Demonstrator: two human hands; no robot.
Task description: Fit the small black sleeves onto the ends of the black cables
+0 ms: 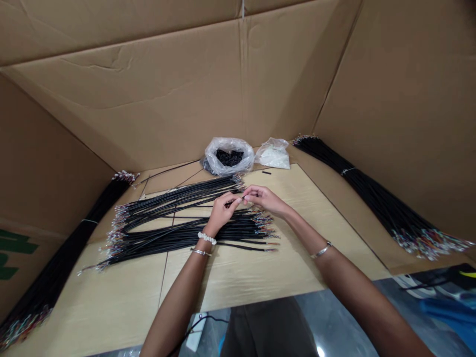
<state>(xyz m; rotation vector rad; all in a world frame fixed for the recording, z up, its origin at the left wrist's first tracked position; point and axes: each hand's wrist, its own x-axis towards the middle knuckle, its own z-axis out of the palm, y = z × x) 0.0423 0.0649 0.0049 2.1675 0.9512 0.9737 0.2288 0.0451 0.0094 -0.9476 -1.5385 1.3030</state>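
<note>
My left hand (222, 210) and my right hand (264, 199) meet above a spread of black cables (178, 230) with crimped, multicoloured wire ends. Their fingertips pinch a thin black cable end (236, 201) between them, and the fingers partly hide it. The loose cables lie side by side on a light wood-grain board (297, 248), under and to the left of my hands. A beaded bracelet and a metal bangle circle my left wrist, and a metal bangle circles my right.
A clear plastic bag of small black pieces (228, 156) and a bag of white pieces (273, 154) stand behind the board. Tied cable bundles (372, 198) (89, 233) lie along both sides, against tall cardboard walls (148, 84).
</note>
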